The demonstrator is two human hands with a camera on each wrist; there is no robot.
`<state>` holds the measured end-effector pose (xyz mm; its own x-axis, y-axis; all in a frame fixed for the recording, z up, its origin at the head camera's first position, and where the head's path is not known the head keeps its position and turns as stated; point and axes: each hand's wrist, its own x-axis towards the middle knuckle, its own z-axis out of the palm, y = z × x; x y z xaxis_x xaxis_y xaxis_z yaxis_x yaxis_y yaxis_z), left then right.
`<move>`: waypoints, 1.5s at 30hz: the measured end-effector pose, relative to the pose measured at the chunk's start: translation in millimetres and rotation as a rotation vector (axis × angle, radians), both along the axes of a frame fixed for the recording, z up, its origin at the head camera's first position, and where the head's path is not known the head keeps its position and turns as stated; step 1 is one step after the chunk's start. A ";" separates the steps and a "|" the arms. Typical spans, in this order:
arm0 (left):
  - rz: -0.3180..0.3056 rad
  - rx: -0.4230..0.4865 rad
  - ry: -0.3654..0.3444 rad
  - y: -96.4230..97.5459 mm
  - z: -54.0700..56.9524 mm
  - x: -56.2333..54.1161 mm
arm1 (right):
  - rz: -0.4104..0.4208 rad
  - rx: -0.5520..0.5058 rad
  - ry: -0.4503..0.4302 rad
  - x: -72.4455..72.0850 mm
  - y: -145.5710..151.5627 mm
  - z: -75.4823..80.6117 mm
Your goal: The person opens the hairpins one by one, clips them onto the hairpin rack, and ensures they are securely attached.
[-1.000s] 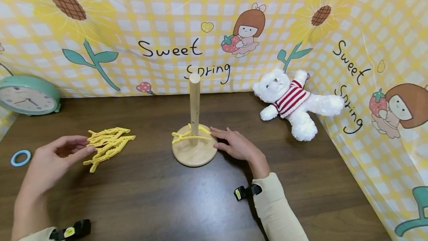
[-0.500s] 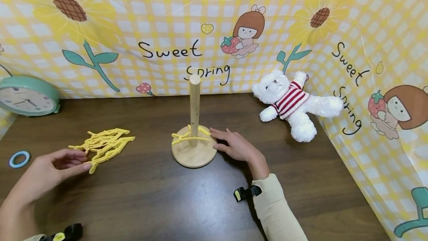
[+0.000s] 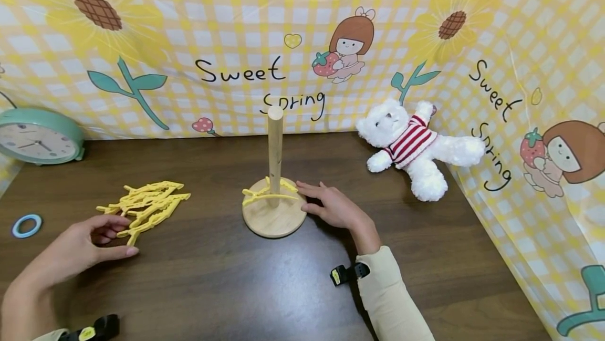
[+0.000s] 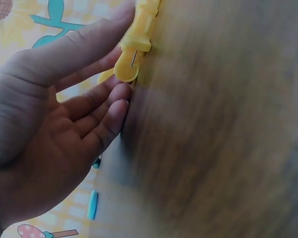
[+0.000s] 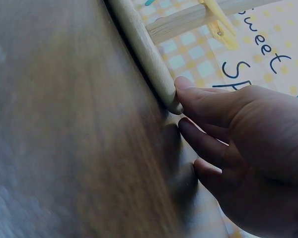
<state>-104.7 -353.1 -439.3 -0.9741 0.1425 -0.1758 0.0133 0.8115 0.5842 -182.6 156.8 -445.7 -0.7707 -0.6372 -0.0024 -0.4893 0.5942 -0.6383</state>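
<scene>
Several yellow plastic clips (image 3: 151, 204) lie in a row on the table at the left. My left hand (image 3: 82, 246) is at their near end, thumb and fingers parted on either side of the nearest clip end. In the left wrist view the yellow clip (image 4: 131, 57) shows a thin metal wire, and the thumb hides part of it. Upright in the middle stands a wooden stand (image 3: 275, 220), a round base with a post. Yellow clips (image 3: 257, 198) rest at the foot of the post. With fairly straight fingers, my right hand (image 3: 333, 205) touches the base's right rim.
A green alarm clock (image 3: 42, 135) stands at the back left, and a light blue ring (image 3: 27, 226) lies left of my left hand. At the back right is a white teddy bear (image 3: 411, 144) in a striped shirt. Yellow checked cloth (image 3: 227, 26) borders the table.
My left hand has moved toward me along the clips, and its thumb now stands farther from the fingers. One clip has shifted left. The right hand and stand keep their place.
</scene>
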 end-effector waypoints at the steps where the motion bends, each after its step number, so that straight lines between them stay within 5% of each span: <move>1: -0.005 -0.010 -0.002 0.3 0.4 -0.6 | -0.001 -0.001 0.000 0.2 0.1 0.2; 9: 0.013 -0.094 -0.019 1.9 1.1 -8.7 | -0.003 -0.002 0.007 0.6 -0.2 0.5; 18: 0.041 -0.083 0.027 5.1 0.7 -12.7 | -0.011 0.006 -0.005 1.0 0.0 1.5; 35: 0.060 0.036 0.060 18.4 5.9 -19.0 | -0.015 0.003 -0.007 1.1 -1.4 1.7; 45: 0.091 0.167 0.149 29.1 10.1 -19.2 | -0.009 -0.005 -0.012 0.3 -0.9 1.6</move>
<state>-123.9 -323.9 -429.1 -0.9976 0.0679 -0.0103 0.0407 0.7059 0.7072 -182.2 155.9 -444.1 -0.7764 -0.6302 -0.0086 -0.4763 0.5957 -0.6468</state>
